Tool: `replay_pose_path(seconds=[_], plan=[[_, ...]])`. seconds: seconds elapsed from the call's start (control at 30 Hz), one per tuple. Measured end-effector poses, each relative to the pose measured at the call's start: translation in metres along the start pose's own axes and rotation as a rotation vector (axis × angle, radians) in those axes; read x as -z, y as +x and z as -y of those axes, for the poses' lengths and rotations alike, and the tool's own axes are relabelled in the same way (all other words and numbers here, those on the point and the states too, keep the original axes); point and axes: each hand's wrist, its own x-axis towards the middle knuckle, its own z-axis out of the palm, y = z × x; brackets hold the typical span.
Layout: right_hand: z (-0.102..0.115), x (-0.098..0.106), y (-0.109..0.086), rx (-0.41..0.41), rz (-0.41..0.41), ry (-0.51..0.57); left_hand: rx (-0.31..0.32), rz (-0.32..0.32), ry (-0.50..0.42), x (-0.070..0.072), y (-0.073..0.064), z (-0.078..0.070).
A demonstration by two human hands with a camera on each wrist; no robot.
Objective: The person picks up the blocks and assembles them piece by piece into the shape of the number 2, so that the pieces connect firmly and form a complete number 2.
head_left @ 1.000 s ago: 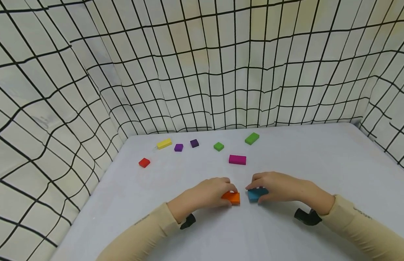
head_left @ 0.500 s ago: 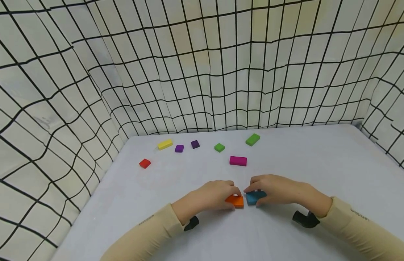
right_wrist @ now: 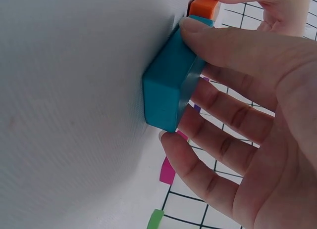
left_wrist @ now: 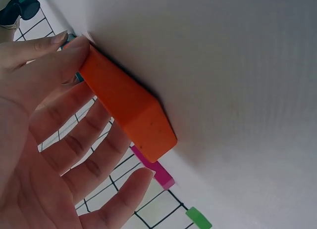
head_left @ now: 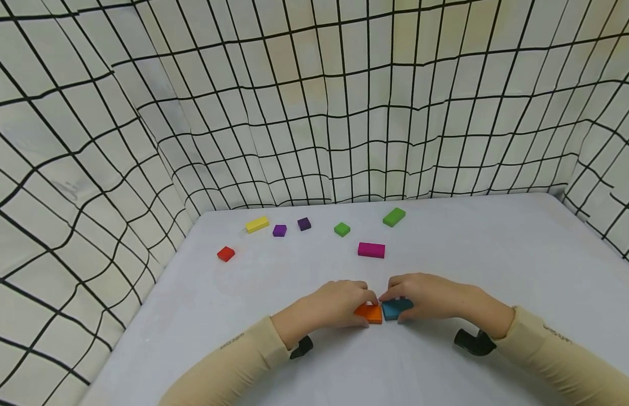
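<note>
My left hand (head_left: 339, 304) holds an orange block (head_left: 371, 314) between thumb and fingers. In the left wrist view the orange block (left_wrist: 130, 105) lies on the white table, the thumb along its near side. Just to the right, my right hand (head_left: 428, 294) grips a blue block (head_left: 395, 309). Seen from the right wrist, the thumb presses the long side of the blue block (right_wrist: 171, 78), with the fingers on its far side. The two blocks stand end to end, their short ends right at each other. Parts of both are hidden by the fingers.
Beyond the hands lies a magenta block (head_left: 371, 250). Further back are a green block (head_left: 394, 217), a small green block (head_left: 342, 229), two purple blocks (head_left: 304, 224), a yellow block (head_left: 256, 224) and a red block (head_left: 225, 254). Black netting (head_left: 365, 129) over white sheeting borders the table.
The left hand has slid the orange block to the right. The right hand has shifted the blue block slightly left, and the gap between the two blocks has closed.
</note>
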Motion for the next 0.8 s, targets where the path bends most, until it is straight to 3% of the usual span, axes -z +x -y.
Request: replay_pose_path(seconds=[0.4,0.6,0.8], plan=[[-0.002,-0.002,-0.002,-0.016,-0.001,-0.001,0.032,0.008,-0.042,0.0,-0.001,0.002],[-0.008,0.0,-0.012,-0.083,-0.011,-0.002,0.073,0.036,-0.127,0.002,-0.012,0.017],[-0.017,0.002,-0.025,-0.079,-0.033,0.03,0.106,0.049,-0.198,0.008,-0.024,0.034]])
